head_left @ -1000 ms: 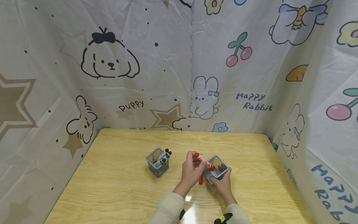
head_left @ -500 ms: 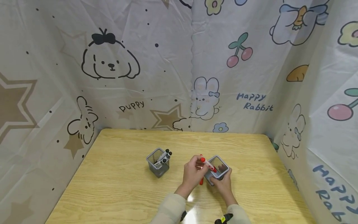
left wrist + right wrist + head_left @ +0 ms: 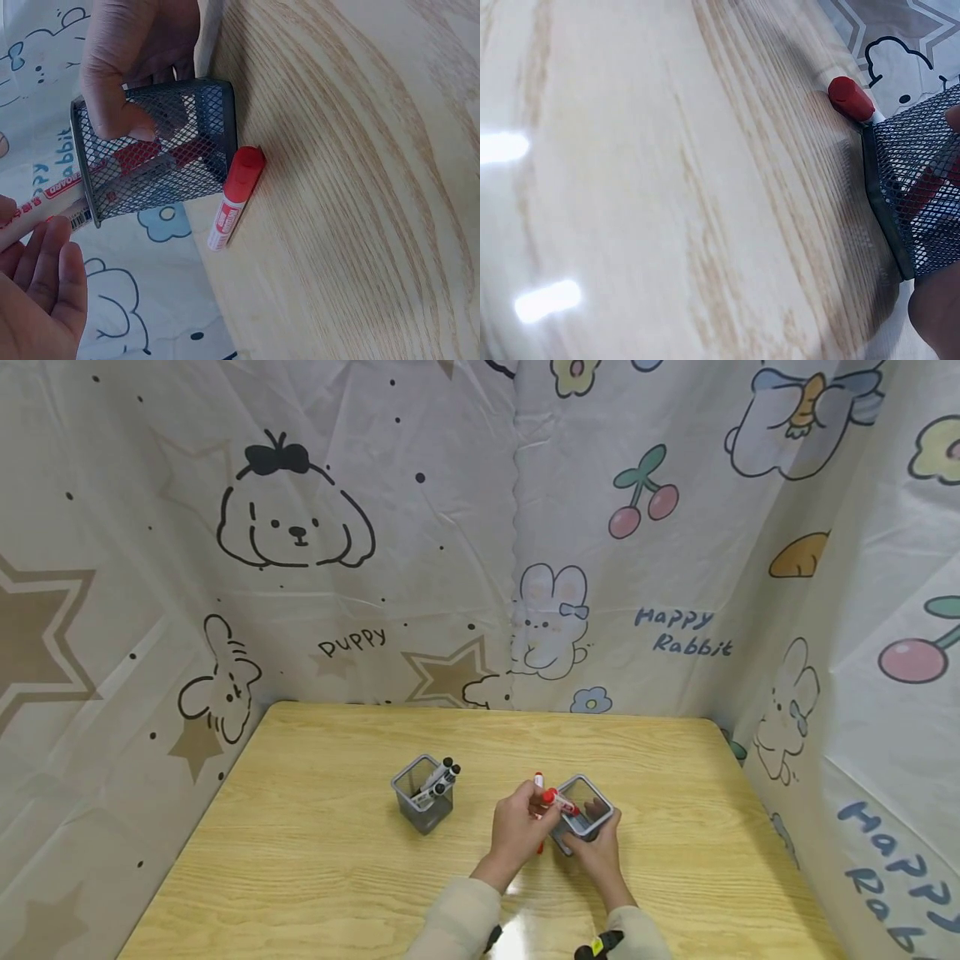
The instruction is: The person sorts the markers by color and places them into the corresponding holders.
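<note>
My left hand point(image 3: 517, 822) pinches a red whiteboard marker point(image 3: 564, 802). In the left wrist view, the capped end of this marker point(image 3: 60, 191) is inside a dark wire-mesh pen holder point(image 3: 169, 187). My right hand point(image 3: 600, 858) grips that pen holder by its sides, thumb across the near wall. The holder is tilted, its mouth towards my left hand. Through the mesh, another red and white marker shows deeper inside. A second red marker point(image 3: 238, 195) lies on the table beside the holder's base, partly hidden by my left hand in the head view.
Another mesh pen holder point(image 3: 426, 818) stands to the left, with several black-capped markers point(image 3: 441, 782) leaning in it. The wood-grain table point(image 3: 315, 860) reaches back to a curtain point(image 3: 450, 568) printed with cartoons, which also hangs along both sides.
My left hand has moved slightly right and down, sliding the marker further into the holder. More of the marker on the table now shows behind my fingers. The right hand keeps its grip.
</note>
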